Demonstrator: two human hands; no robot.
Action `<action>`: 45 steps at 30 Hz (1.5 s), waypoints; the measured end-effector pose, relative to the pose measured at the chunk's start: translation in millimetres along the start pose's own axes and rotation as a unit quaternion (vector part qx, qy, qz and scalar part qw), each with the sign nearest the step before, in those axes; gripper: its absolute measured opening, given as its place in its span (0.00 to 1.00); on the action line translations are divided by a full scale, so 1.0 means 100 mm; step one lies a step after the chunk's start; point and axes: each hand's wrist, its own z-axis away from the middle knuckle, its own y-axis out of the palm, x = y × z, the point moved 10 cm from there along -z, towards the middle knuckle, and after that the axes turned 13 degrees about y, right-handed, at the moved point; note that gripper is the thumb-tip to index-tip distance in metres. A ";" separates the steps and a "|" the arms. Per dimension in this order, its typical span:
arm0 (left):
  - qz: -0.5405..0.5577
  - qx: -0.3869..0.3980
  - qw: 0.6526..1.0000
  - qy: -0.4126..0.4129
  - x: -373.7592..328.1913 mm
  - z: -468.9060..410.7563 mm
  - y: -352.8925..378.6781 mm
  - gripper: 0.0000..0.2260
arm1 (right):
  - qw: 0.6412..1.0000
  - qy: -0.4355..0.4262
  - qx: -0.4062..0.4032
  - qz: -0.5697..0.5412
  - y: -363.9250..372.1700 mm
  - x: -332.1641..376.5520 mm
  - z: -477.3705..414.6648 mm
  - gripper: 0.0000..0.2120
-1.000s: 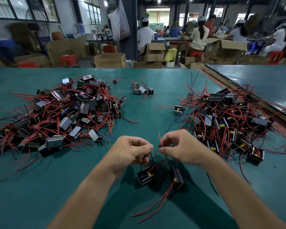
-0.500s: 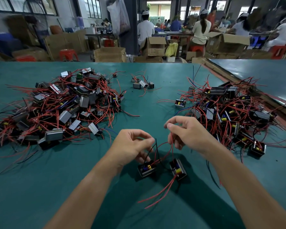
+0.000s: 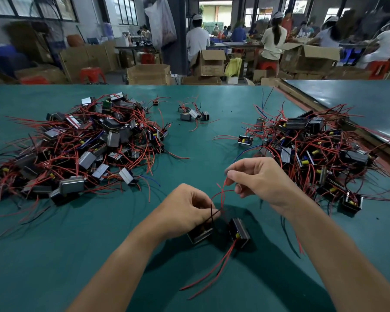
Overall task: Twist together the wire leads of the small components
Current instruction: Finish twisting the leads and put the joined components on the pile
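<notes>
Wire leads (image 3: 221, 195), thin and red, cross between my two hands just above the table (image 3: 54, 255) with its green top. My left hand (image 3: 185, 210) has its fingers curled in, thumb and forefinger pinched on the leads where they come together low down. A black lead (image 3: 211, 219) runs across my fingertips. My right hand (image 3: 260, 176) is held higher and off to the right. Its thumb and forefinger pinch the upper end of one red lead, and the other fingers are loosely curled behind.

Under my left hand sits the first component (image 3: 199, 235), a dark block with a metal band, partly hidden by my fingers. Just beside it on the right lies the second component (image 3: 239, 230), tilted, with a yellow part on its face and two trailing leads (image 3: 221, 261) running toward me over the table. Any print on either block is too small to read.

Further out, the left heap (image 3: 81, 149) of similar blocks and tangled red wire lies on one side and the right heap (image 3: 313, 149) on the other. A few loose pieces (image 3: 193, 114) lie between them toward the far edge. Beyond the table stand cardboard boxes (image 3: 209, 61), and workers in white caps (image 3: 197, 41) sit at benches, blurred.
</notes>
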 end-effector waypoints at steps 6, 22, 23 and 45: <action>-0.018 -0.034 0.999 -0.028 0.05 0.00 -0.10 0.11 | 0.999 0.027 0.026 -0.028 0.02 -0.03 0.01 0.07; 0.060 -0.075 0.995 0.005 0.03 -0.01 -0.18 0.12 | 0.997 0.067 0.031 0.016 0.05 -0.09 0.04 0.07; 0.053 -0.087 0.995 0.015 0.01 -0.02 -0.21 0.13 | 0.997 0.068 0.032 0.022 0.05 -0.09 0.04 0.07; 0.074 -0.067 0.995 0.011 -0.02 -0.02 -0.11 0.05 | 0.997 0.066 -0.011 0.042 0.02 -0.13 -0.01 0.06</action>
